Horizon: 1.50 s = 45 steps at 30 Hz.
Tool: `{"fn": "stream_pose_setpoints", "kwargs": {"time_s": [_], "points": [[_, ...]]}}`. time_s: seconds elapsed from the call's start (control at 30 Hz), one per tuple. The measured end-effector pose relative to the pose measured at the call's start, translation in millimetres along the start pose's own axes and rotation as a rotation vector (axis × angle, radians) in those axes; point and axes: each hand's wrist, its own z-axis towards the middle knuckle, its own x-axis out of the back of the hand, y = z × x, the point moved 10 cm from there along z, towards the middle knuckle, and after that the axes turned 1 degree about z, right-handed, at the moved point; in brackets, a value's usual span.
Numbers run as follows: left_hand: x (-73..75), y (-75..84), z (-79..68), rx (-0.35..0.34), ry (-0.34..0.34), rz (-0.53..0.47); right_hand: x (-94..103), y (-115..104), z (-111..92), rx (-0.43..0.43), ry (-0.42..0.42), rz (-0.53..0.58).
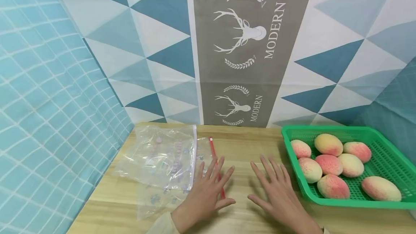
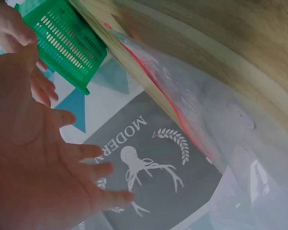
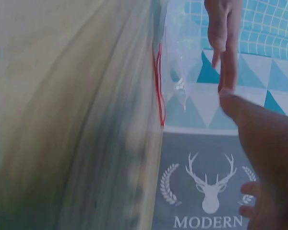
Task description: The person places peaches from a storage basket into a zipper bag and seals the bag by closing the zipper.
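Note:
My left hand [image 1: 208, 192] hovers palm down with spread fingers above the edge of a clear plastic bag with a red zip strip [image 1: 212, 151]. Under and beside it lies another clear zip bag [image 1: 162, 158], its strip pale purple, overlapping the first. To the right, my right hand [image 1: 277, 192] is also spread, over the wooden table and left of the green basket [image 1: 294, 133]. Neither hand holds anything. Inside the basket are several pink-and-yellow peaches [image 1: 328, 164], most of them grouped at its left, with one peach [image 1: 381, 189] apart near the front.
The wooden table [image 1: 247, 143] meets a patterned cloth backdrop [image 1: 234, 75] at its far edge. A blue checked cloth [image 1: 58, 111] hangs along the left side. On the right, the basket stands close to another blue cloth [image 1: 396, 100].

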Motion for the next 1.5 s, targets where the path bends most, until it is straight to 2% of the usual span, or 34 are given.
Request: {"fn": "stream_pose_setpoints", "kwargs": {"time_s": [0.13, 0.23, 0.3, 0.43, 0.47, 0.53, 0.67, 0.77, 0.83, 0.9, 1.07, 1.13, 1.2, 1.27, 1.37, 1.43, 1.5], "points": [[-8.6, 2.7, 6.3, 0.004, -0.059, -0.139, -3.5, 2, -7, -0.052, -0.041, 0.025], [-15.8, -1.4, 14.4, 0.041, -0.107, -0.206, -8.8, 3, -11, -0.09, -0.128, 0.08], [-20.6, -7.1, 20.4, 0.082, -0.143, -0.247, -18.3, 4, -14, -0.124, -0.264, 0.173], [-32.2, -19.7, 29.9, 0.191, -0.224, -0.302, -42.2, 3, -31, -0.182, -0.601, 0.357], [-34.5, -22.2, 31.8, 0.212, -0.232, -0.298, -46.2, 2, -35, -0.189, -0.66, 0.388], [-37.9, -26.7, 35.9, 0.241, -0.235, -0.26, -49.9, -1, -38, -0.176, -0.716, 0.416], [-44.3, -30.5, 39.4, 0.271, -0.261, -0.17, -49.0, -5, -36, -0.141, -0.698, 0.434], [-48.2, -28.1, 36.8, 0.285, -0.319, -0.189, -48.4, -5, -35, -0.131, -0.69, 0.425], [-47.6, -22.9, 35.5, 0.267, -0.344, -0.222, -48.3, -5, -35, -0.13, -0.691, 0.413], [-43.3, -15.3, 35.3, 0.229, -0.356, -0.26, -48.3, -4, -37, -0.137, -0.697, 0.403], [-31.2, 5.9, 36.5, 0.086, -0.397, -0.301, -49.2, -6, -38, -0.142, -0.695, 0.401], [-21.6, 13.9, 39.1, 0.035, -0.402, -0.338, -47.9, -6, -34, -0.129, -0.657, 0.41], [-9.5, 23.2, 42.8, -0.023, -0.39, -0.388, -45.0, -5, -25, -0.123, -0.574, 0.433], [5.7, 32.6, 46.2, -0.083, -0.354, -0.439, -42.3, -1, -15, -0.143, -0.476, 0.525], [24.5, 46.9, 48.2, -0.183, -0.268, -0.471, -42.9, 3, -7, -0.205, -0.388, 0.826], [36.3, 55.8, 47.6, -0.243, -0.207, -0.486, -47.1, 2, -7, -0.25, -0.403, 1.052], [45.8, 63.5, 45.6, -0.292, -0.162, -0.514, -51.1, -4, -9, -0.27, -0.458, 1.25]]}}
